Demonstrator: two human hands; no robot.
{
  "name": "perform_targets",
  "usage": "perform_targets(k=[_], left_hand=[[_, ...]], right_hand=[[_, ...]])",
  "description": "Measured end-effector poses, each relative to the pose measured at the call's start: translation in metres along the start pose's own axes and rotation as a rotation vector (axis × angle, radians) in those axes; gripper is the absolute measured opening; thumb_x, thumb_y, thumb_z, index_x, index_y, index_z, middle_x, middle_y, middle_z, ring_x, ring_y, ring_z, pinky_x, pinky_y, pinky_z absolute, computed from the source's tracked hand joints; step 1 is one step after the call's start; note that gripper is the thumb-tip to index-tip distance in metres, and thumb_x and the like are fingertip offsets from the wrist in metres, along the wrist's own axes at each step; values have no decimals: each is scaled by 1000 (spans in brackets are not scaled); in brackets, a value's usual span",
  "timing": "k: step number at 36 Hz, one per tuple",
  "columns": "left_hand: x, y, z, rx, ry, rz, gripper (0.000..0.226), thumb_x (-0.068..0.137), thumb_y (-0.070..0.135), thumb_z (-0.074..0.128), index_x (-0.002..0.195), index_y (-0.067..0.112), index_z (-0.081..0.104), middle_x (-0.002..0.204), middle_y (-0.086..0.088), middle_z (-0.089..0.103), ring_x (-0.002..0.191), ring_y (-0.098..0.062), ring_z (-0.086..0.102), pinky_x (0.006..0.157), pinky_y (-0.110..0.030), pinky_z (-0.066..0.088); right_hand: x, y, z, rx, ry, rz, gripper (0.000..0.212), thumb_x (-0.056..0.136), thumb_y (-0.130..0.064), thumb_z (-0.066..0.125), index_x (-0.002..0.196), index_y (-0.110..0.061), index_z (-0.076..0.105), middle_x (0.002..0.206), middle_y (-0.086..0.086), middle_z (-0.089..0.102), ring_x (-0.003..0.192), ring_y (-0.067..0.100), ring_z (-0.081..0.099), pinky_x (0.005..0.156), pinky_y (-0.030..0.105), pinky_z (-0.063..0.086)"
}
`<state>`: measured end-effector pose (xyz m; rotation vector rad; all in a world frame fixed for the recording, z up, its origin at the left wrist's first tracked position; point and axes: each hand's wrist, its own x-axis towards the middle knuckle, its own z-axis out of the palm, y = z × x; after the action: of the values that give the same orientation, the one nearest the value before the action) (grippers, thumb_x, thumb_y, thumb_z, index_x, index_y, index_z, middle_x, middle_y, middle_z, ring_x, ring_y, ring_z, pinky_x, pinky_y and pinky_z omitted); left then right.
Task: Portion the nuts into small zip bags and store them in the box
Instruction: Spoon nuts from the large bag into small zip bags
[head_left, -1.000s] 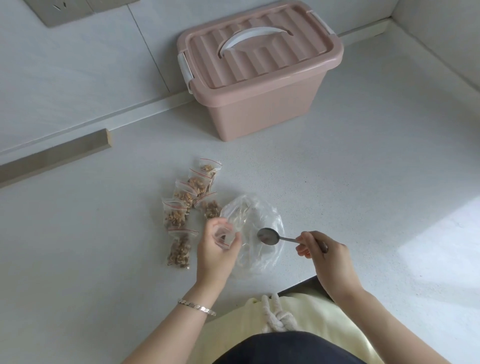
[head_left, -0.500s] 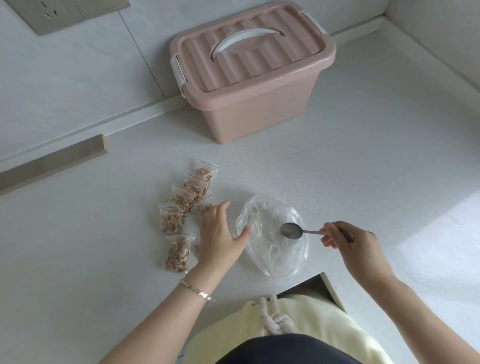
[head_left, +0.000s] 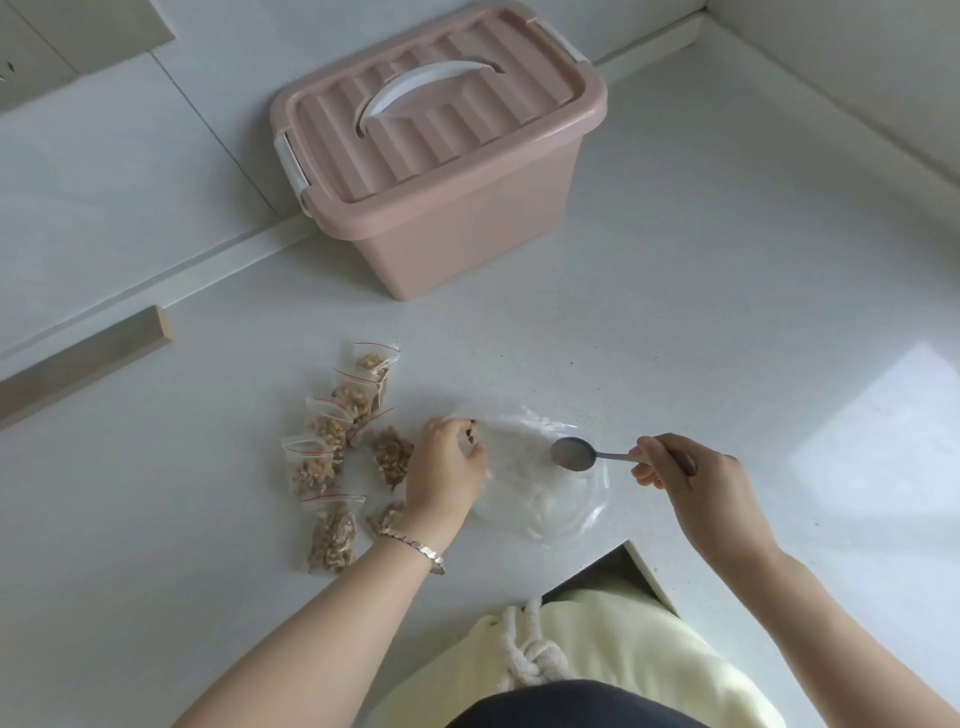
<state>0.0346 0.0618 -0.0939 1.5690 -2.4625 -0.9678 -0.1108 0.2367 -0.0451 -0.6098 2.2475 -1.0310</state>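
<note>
Several small zip bags of nuts with red seals lie in a cluster on the white counter, left of my hands. My left hand has its fingers curled on the left rim of a large clear plastic bag, which looks almost empty. A small brown bit shows at the fingertips. My right hand grips the handle of a metal spoon, whose empty bowl hovers over the clear bag. The pink storage box stands at the back with its lid latched down.
A wooden strip lies along the wall at the left. The counter's front edge has a notch just below the clear bag, with my cream garment under it. Walls close the back and right sides.
My left hand set down the small zip bag it held beside the cluster, then moved right onto the clear bag's rim. The spoon stayed over the clear bag.
</note>
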Motion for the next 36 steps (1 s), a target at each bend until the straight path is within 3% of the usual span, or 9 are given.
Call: perform_targets(k=[4,10,14,18,22,29,31,34,36], left_hand=[[-6,-2,-2,-95,-10,-72,27,84,4,56,109,7,65,115,-8,62,106,-21,57,77,-12,33],[-19,3,-1,-110,-66,-85,31,86,7,55,116,10,63,119,-4,63,111,-19,57,84,-19,40],[-25,9,-1,-138,-98,-65,23,85,4,54,102,13,66,100,-2,64,100,-18,58,67,-12,31],[-25,3,2,-134,-105,-77,22,84,2,52,100,9,65,100,-3,65,103,-21,60,69,-15,37],[-27,0,-2,-174,-157,-75,36,88,5,55,123,14,56,128,2,56,121,-13,49,82,-5,30],[-25,-6,-3,-247,-194,-97,42,90,2,49,129,18,51,134,6,52,126,-12,45,85,-4,29],[-24,-7,-2,-255,-228,-103,44,92,1,46,131,19,48,135,4,51,117,-8,52,77,1,29],[-23,-8,2,-334,-265,-141,46,92,0,42,131,23,46,132,5,50,69,17,50,60,4,36],[-23,-7,3,-382,-264,-159,46,92,-1,41,130,25,47,134,8,47,79,22,47,69,0,38]], right_hand=[[0,-6,0,-25,18,-25,23,92,-27,49,81,-19,67,71,-2,68,72,9,63,70,30,50],[-14,-26,21,243,39,-54,25,92,-22,49,74,-23,65,65,-4,68,65,3,64,64,10,47],[-19,-30,39,308,27,-26,26,93,-24,48,75,-21,65,66,0,68,65,6,64,64,13,49],[-20,-25,49,207,24,-1,27,94,-28,46,73,-27,63,67,-4,68,67,3,63,69,21,51],[-19,-16,55,139,12,14,26,93,-30,46,73,-28,62,67,-6,67,67,2,63,71,28,53],[-19,-3,59,235,30,67,26,93,-27,48,72,-27,64,64,-4,68,67,3,64,70,23,52],[-18,-1,60,284,35,88,27,93,-25,48,73,-24,65,64,-4,69,66,4,65,69,20,52],[-15,3,61,368,51,150,28,94,-23,47,75,-17,67,66,-3,70,66,8,66,67,21,54],[-12,5,62,429,64,190,28,94,-22,47,76,-14,67,65,0,70,67,12,67,66,22,55]])
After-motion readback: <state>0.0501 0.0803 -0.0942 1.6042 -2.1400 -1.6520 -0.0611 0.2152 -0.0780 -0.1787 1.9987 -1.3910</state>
